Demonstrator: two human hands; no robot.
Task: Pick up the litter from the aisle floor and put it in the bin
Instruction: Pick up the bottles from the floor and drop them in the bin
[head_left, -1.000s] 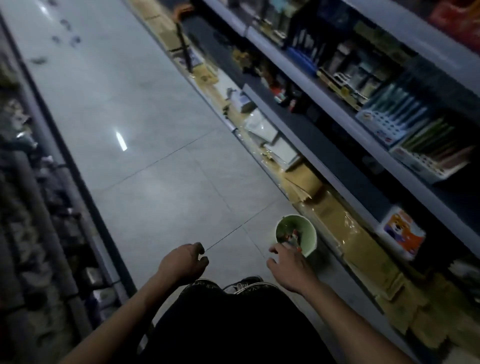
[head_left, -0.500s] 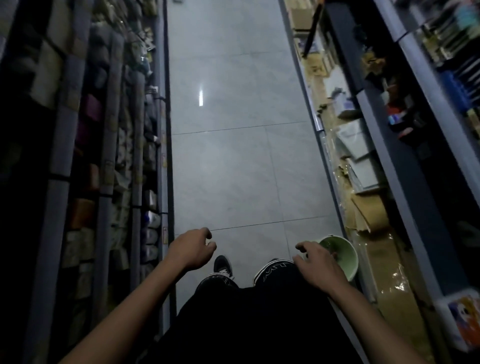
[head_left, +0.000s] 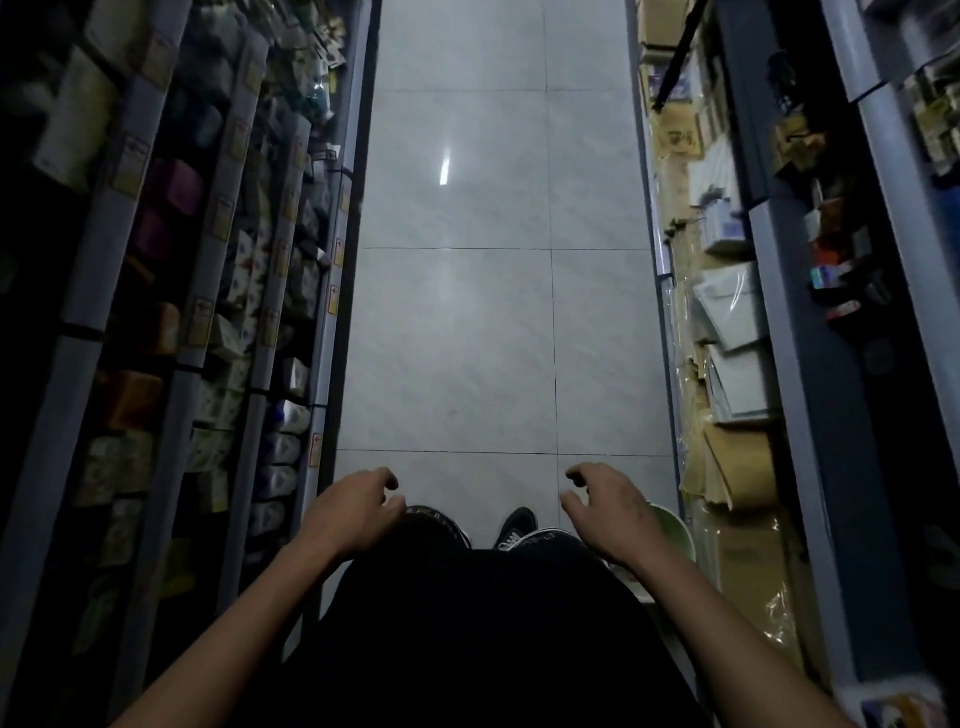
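Note:
The pale green bin (head_left: 674, 530) stands on the floor at the lower right, against the right-hand shelf base, mostly hidden behind my right hand (head_left: 605, 506). That hand hovers over the bin's near rim with loosely curled fingers and holds nothing. My left hand (head_left: 353, 506) hangs at the same height on the other side of my legs, fingers loosely curled, also holding nothing. No litter shows on the grey tiled aisle floor (head_left: 498, 332) ahead. The inside of the bin is hidden.
Tall shelves line both sides: packed goods on the left shelving (head_left: 249, 291), paper stacks and brown envelopes on the right shelving (head_left: 732, 332). My dark trousers and black shoes (head_left: 514, 527) fill the bottom centre. The aisle runs straight ahead between the shelf bases.
The view has swung from the right-hand shelf to straight down the aisle. My right hand, which was at the bin's mouth, has lifted off; the bin has slid behind it.

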